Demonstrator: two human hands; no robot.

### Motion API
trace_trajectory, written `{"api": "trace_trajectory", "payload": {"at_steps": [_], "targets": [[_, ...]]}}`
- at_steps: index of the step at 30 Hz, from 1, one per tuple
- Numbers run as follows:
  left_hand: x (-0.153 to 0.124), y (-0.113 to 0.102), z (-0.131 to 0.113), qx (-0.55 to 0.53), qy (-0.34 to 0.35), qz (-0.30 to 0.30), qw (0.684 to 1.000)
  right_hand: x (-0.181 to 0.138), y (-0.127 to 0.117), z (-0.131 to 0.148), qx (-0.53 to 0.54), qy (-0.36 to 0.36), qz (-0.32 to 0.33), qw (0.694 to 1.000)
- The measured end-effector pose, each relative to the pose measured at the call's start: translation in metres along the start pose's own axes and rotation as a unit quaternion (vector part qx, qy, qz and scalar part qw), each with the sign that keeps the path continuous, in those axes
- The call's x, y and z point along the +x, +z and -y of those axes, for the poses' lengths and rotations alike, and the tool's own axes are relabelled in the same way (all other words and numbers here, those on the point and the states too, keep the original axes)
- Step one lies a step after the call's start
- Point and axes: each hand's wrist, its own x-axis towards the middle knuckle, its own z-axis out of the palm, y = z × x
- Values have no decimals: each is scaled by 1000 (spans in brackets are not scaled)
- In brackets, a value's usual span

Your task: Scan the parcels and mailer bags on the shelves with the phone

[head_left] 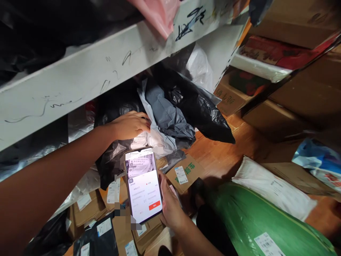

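My left hand (131, 126) reaches in under the shelf board, its fingers curled at the edge of a white plastic parcel bag (161, 140). Just below those fingers is a lit white label with a barcode (140, 139), on or beside a black plastic parcel (114, 103). Wrapped around the right edge of a smartphone (145, 192) is my right hand (172, 206). The phone's screen shows a label picture at the top and a red button lower down. A grey plastic parcel (166, 110) and another black parcel (205, 110) lie right of my left hand.
The white shelf board (106, 71) with black scribbles crosses above my left arm. Labelled cardboard boxes (183, 172) sit below the phone. A big green wrapped parcel (247, 213) and a white parcel (274, 188) lie on the wooden floor (210, 153). Cartons (298, 110) stand at right.
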Motion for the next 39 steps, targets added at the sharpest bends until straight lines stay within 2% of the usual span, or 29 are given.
{"api": "trace_trajectory", "payload": {"at_steps": [6, 10, 15, 18, 28, 34, 39], "targets": [[-4, -11, -10, -33, -6, 12, 999, 1, 3, 1, 32, -10, 12, 999], [-4, -10, -10, -27, -8, -10, 1000, 1, 3, 3, 42, -11, 17, 999], [0, -2, -3, -7, -14, 10, 1000, -7, 3, 17, 47, 49, 67, 995], [3, 3, 2, -1, -17, -4, 1000, -12, 2, 28, 27, 73, 93, 993], [-1, -5, -5, -5, -14, 8, 1000, -19, -5, 32, 15, 50, 113, 992], [-2, -8, -8, -18, -19, 6, 1000, -39, -14, 30, -4, 103, 85, 991], [0, -4, -3, -11, -25, 12, 1000, -56, -17, 26, 10, 184, 51, 982]]}}
